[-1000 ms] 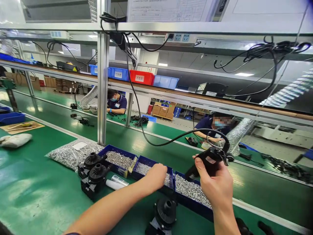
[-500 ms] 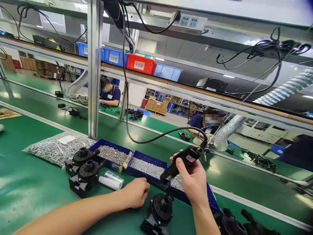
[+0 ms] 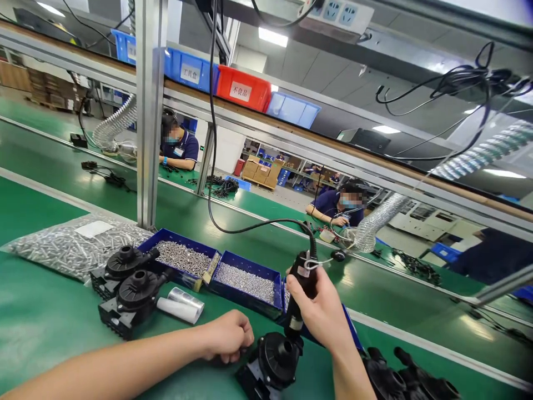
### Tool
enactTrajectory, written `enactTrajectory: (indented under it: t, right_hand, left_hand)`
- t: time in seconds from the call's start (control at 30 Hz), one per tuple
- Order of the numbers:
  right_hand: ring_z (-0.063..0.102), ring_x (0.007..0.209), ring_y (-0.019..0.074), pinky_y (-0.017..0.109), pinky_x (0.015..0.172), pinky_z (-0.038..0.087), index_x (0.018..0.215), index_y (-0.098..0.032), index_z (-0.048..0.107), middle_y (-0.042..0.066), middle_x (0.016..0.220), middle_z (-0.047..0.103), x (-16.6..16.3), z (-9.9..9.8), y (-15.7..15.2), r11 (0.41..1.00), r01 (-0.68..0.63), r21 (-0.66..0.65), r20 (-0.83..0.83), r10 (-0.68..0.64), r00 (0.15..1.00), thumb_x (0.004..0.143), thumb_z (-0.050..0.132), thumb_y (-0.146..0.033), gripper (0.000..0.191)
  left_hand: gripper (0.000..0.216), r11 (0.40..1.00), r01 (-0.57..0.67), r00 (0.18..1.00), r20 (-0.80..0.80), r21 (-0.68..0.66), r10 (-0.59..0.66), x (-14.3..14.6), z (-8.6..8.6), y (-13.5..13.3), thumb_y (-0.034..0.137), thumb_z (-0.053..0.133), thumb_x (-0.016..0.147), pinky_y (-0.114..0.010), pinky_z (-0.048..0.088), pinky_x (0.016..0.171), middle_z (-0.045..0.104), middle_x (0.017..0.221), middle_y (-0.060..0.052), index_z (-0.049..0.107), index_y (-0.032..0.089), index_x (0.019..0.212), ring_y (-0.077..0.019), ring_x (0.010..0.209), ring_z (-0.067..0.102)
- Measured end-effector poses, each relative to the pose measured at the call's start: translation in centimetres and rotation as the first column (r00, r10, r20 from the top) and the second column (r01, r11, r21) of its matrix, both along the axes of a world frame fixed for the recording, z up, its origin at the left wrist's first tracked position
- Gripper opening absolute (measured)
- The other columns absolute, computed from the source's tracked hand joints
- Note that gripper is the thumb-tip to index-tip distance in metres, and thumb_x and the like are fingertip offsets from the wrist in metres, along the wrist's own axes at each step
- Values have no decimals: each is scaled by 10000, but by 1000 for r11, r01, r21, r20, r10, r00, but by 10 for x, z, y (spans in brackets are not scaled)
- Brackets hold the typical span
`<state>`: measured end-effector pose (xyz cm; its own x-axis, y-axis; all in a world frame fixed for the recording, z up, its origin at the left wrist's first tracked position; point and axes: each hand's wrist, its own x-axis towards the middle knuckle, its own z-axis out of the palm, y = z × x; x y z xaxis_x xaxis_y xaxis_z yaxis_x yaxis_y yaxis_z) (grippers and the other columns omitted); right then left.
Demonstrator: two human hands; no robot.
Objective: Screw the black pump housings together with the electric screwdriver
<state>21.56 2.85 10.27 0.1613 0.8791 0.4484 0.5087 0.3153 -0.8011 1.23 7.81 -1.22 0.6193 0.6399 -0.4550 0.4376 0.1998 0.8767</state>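
Note:
My right hand (image 3: 322, 308) is wrapped round a black corded electric screwdriver (image 3: 300, 286), which stands nearly upright. Its lower end meets the edge of a black pump (image 3: 277, 358); the bit's tip cannot be made out. Just left of that pump, my left hand (image 3: 233, 336) rests on the green bench, closed in a fist with its inside hidden. Behind the hands is a row of blue bins: one holds longer metal screws (image 3: 183, 257), the middle one small metal pieces (image 3: 245, 282). My right hand partly covers a third bin (image 3: 352, 328).
Two more black pumps (image 3: 135, 297) stand at left beside clear and white rolls (image 3: 181, 305). Behind them lies a bag of metal parts (image 3: 62, 247). More black pumps (image 3: 387, 378) sit at lower right. An upright metal post (image 3: 147, 139) rises behind the bins. Two co-workers sit across the bench.
My right hand has swung the screwdriver from a slant to nearly upright and lowered it onto the pump. My left hand stays a fist beside it. The whole view has shifted slightly.

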Motion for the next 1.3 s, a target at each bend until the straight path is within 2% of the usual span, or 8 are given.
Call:
enactTrajectory:
  t: [0.1,0.23,0.4,0.6,0.8,0.9,1.07,1.3]
  right_hand:
    - [677,876,247,384,789,574,1197,-227,644,92,1108,706,-4,5,-4,988,0,152,-152,24,988,1017,736,-520,356]
    - [665,768,193,372,744,580,1190,-260,622,61,1106,669,-16,10,-8,928,1,371,-368,147,918,1015,779,-391,269]
    - [657,730,179,361,694,576,1198,-268,631,52,1079,634,-26,12,-13,904,13,427,-505,227,833,1004,783,-343,258]
    - [654,703,175,362,662,579,1215,-278,626,48,1096,619,-33,8,-13,905,-20,424,-524,264,810,1016,754,-329,242]
    - [613,552,132,272,513,496,1148,-274,610,18,982,648,-46,1,-9,882,-2,470,-503,270,821,1010,765,-302,210]
    - [608,537,132,268,505,502,1136,-274,598,8,944,657,-50,0,-9,896,-32,443,-503,278,819,999,782,-304,232]
    - [594,527,119,257,503,506,1143,-272,597,5,935,671,-52,-2,-8,900,-79,429,-484,302,821,999,790,-308,243]
    - [611,543,119,248,509,506,1163,-279,599,3,937,669,-55,-9,-7,899,-133,417,-463,336,820,1026,770,-303,220]
  left_hand:
    - [181,988,-40,997,52,-152,49,8,-3,-6,251,697,767,-181,276,331,556,667,7,545,187,693,-94,414,462]
    - [205,933,-29,990,122,-358,77,9,-4,-1,222,708,702,-158,166,324,524,652,1,511,184,663,-72,413,407]
    - [147,858,30,979,186,-513,78,5,-2,4,165,657,617,-141,142,345,520,703,-9,528,165,688,-54,447,381]
    - [150,897,51,979,200,-439,42,0,7,9,159,691,589,-151,223,321,579,694,-34,640,141,729,-101,473,475]
    - [493,938,143,978,192,-314,-85,-12,19,11,285,975,474,-213,475,425,666,738,-30,710,149,866,-142,567,572]
    - [741,952,112,981,182,-286,-61,-11,19,4,422,1086,340,-220,457,446,670,758,0,674,178,905,-130,583,559]
    - [811,970,-27,987,149,-240,65,-2,11,-10,584,1072,293,-217,380,445,612,686,33,633,184,844,-115,581,506]
    - [685,969,-113,982,127,-218,143,3,13,-18,436,1023,404,-226,305,460,608,703,50,597,207,888,-113,590,477]
